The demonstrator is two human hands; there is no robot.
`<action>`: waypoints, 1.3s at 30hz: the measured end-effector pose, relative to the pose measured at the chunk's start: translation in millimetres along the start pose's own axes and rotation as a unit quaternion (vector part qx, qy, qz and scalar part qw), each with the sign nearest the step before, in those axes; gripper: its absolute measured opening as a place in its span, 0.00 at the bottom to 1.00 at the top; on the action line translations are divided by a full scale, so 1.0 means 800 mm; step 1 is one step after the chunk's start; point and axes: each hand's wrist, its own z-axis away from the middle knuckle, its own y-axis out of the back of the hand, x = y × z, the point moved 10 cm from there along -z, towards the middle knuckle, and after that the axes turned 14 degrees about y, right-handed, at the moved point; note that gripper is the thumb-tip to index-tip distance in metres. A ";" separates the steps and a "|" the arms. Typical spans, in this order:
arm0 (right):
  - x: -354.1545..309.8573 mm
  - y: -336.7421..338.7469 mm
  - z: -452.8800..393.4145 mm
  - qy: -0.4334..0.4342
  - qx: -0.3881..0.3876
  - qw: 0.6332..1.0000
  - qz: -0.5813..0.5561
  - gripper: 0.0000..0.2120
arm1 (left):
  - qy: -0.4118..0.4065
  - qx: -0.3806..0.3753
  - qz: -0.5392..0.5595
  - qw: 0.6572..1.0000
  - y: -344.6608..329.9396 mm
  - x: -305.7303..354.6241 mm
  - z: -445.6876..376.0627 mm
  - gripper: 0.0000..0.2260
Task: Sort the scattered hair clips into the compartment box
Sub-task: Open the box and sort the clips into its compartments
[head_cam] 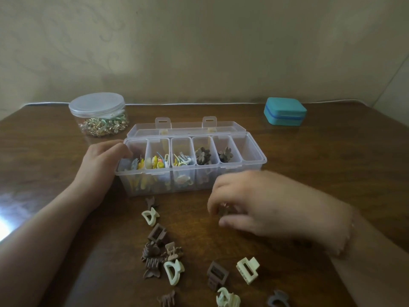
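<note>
A clear compartment box (254, 161) stands open mid-table, lid tilted back. Its left compartments hold colourful small clips, two further right hold brown flower clips (203, 155), and the rightmost is empty. My left hand (99, 165) rests against the box's left end, fingers curled on its corner. My right hand (265, 202) hovers low in front of the box, fingertips pinched on a small brown clip (223, 210), mostly hidden and blurred. Scattered brown and cream claw clips (155, 247) lie on the table nearer me, including a cream rectangular one (247, 270).
A round clear jar (99, 114) with a lid, full of gold and mint pieces, stands at the back left. A closed teal case (285, 111) sits at the back right. The wooden table (332, 162) ends at a wall behind.
</note>
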 end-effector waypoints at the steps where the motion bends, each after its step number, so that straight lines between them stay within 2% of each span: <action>1: 0.006 0.018 0.006 -0.004 0.047 0.999 -0.017 0.10 | -0.002 0.000 -0.003 1.000 0.000 0.001 0.000 0.16; 2: 0.016 0.046 0.017 -0.015 0.133 0.990 -0.040 0.09 | -0.003 0.000 -0.005 1.000 0.000 0.001 0.000 0.17; 4: 0.042 0.097 0.053 -0.053 0.320 0.944 -0.064 0.07 | -0.002 0.003 -0.003 1.000 0.000 0.000 -0.001 0.17; 5: 0.054 0.107 0.066 -0.079 0.365 0.926 -0.051 0.06 | 0.000 0.006 -0.002 1.000 0.000 0.000 0.000 0.15; 6: 0.063 0.108 0.069 -0.106 0.369 0.923 -0.030 0.07 | 0.001 0.007 -0.001 1.000 0.000 0.001 0.001 0.14; 9: 0.084 0.081 0.061 -0.156 0.271 0.949 -0.030 0.11 | 0.011 0.000 0.001 1.000 -0.002 0.001 0.002 0.13; 12: 0.098 0.098 0.085 -0.189 0.286 0.939 -0.038 0.08 | 0.021 0.015 0.017 1.000 0.002 -0.001 0.004 0.11; 13: 0.102 0.103 0.095 -0.206 0.272 0.939 -0.035 0.10 | 0.018 0.025 0.023 0.999 0.004 0.000 0.005 0.11; 14: 0.107 0.097 0.102 -0.225 0.221 0.948 -0.035 0.13 | 0.017 0.034 0.033 0.999 0.007 0.001 0.006 0.11; 16: 0.114 0.055 0.109 -0.267 0.032 0.960 -0.081 0.16 | 0.017 0.055 0.047 0.997 0.013 0.001 0.004 0.12; 17: 0.111 0.029 0.115 -0.287 -0.053 0.948 -0.128 0.17 | 0.018 0.063 0.052 0.996 0.016 0.000 0.003 0.12; 19: 0.102 -0.001 0.119 -0.298 -0.136 0.924 -0.196 0.18 | 0.017 0.069 0.055 0.996 0.018 -0.001 0.003 0.12; 23: 0.091 -0.030 0.105 -0.282 -0.203 0.916 -0.201 0.22 | 0.009 0.068 0.046 0.997 0.015 0.001 0.003 0.17; 27: 0.082 -0.044 0.089 -0.249 -0.216 0.920 -0.214 0.19 | 0.012 0.047 0.041 0.998 0.013 -0.001 -0.001 0.13; 29: 0.079 -0.034 0.084 -0.230 -0.179 0.930 -0.226 0.16 | 0.013 0.036 0.031 0.999 0.009 0.000 0.002 0.15; 31: 0.082 -0.006 0.079 -0.195 -0.110 0.955 -0.196 0.14 | 0.012 0.022 0.021 0.999 0.004 0.002 0.004 0.12; 32: 0.087 0.016 0.075 -0.177 -0.039 0.969 -0.167 0.12 | 0.012 0.016 0.011 1.000 0.001 0.003 0.005 0.11; 33: 0.092 0.043 0.073 -0.161 0.065 0.975 -0.139 0.10 | 0.010 0.008 0.001 1.000 -0.001 0.003 0.005 0.12; 34: 0.096 0.072 0.076 -0.146 0.188 0.964 -0.122 0.08 | 0.010 -0.001 -0.007 1.000 -0.003 0.002 0.005 0.12; 35: 0.098 0.095 0.084 -0.134 0.303 0.937 -0.111 0.07 | 0.011 -0.009 -0.016 1.000 -0.006 0.002 0.005 0.12; 36: 0.099 0.107 0.091 -0.129 0.382 0.910 -0.093 0.06 | 0.010 -0.017 -0.022 1.000 -0.009 0.003 0.006 0.12; 37: 0.099 0.111 0.093 -0.130 0.418 0.897 -0.062 0.07 | 0.009 -0.023 -0.024 0.999 -0.011 0.004 0.008 0.12; 39: 0.099 0.099 0.079 -0.138 0.389 0.911 0.000 0.07 | 0.010 -0.028 -0.017 0.999 -0.013 0.004 0.009 0.13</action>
